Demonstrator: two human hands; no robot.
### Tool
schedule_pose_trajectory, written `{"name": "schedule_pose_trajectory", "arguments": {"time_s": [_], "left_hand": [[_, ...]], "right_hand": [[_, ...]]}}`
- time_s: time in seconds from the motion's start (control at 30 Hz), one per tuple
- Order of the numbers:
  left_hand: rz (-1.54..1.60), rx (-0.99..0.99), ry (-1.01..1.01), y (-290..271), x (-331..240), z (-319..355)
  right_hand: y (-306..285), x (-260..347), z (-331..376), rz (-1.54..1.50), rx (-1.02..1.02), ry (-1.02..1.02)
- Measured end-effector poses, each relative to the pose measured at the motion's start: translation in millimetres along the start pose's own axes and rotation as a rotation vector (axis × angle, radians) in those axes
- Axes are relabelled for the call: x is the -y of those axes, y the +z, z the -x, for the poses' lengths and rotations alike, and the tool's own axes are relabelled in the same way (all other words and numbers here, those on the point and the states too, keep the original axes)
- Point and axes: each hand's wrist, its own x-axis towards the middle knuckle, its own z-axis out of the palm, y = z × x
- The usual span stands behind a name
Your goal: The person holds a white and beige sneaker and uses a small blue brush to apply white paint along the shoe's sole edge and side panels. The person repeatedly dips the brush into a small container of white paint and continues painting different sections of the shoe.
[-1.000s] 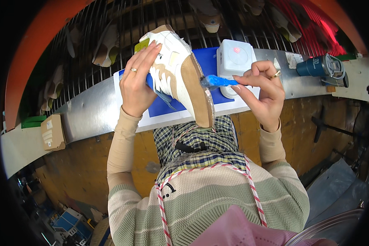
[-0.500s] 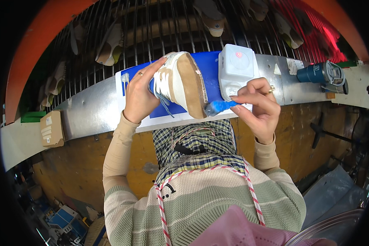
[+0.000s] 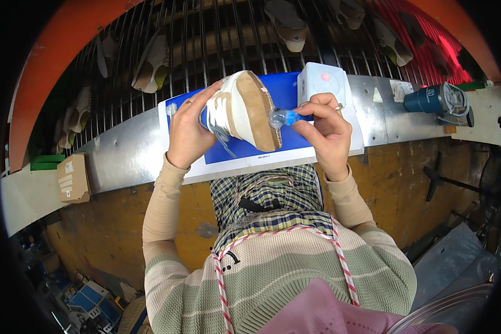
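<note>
The scene is lit brightly and evenly from above, with glare thrown off the metal shelf (image 3: 122, 153). A red glow is seen at upper right. Straight edges are bent by fisheye distortion, and the rim is blacked out.

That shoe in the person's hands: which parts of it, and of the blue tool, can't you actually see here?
- Head view: the far side of the shoe is turned away; the left hand covers its end.
- The blue tool has a blurred tip, and the right hand hides its rear.
- The blue mat is mostly covered by both.
</note>
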Motion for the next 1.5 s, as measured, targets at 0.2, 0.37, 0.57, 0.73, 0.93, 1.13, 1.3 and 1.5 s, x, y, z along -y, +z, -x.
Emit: {"name": "schedule_pose_trajectory", "arguments": {"time_s": [0.2, 0.37, 0.57, 0.73, 0.93, 1.13, 1.3, 1.5], "left_hand": [[-0.135, 0.018, 0.002, -16, -7, -3], [-0.201, 0.061, 0.017, -27, -13, -5], [-0.158, 0.173, -0.06, -31, -14, -4], [0.002, 0.26, -0.077, -29, -13, -1], [0.245, 0.432, -0.23, -26, -9, 3], [0.344, 0.451, -0.355, -29, 2, 12], [0.199, 0.25, -0.256, -15, 16, 21], [0.199, 0.056, -0.151, 10, 15, 31]], "right_hand": [[-35, 12, -13, 0.245, 0.035, 0.02], [-39, 31, -25, 0.375, 0.039, -0.103], [-41, 41, -27, 0.479, 0.117, -0.255], [-43, 44, -28, 0.476, 0.143, -0.33], [-37, 39, -33, 0.428, 0.208, -0.42], [-53, 37, -27, 0.425, 0.195, -0.259], [-92, 26, -4, 0.939, 0.083, 0.04], [-103, -14, 43, 1.284, 0.055, 0.202]]}}
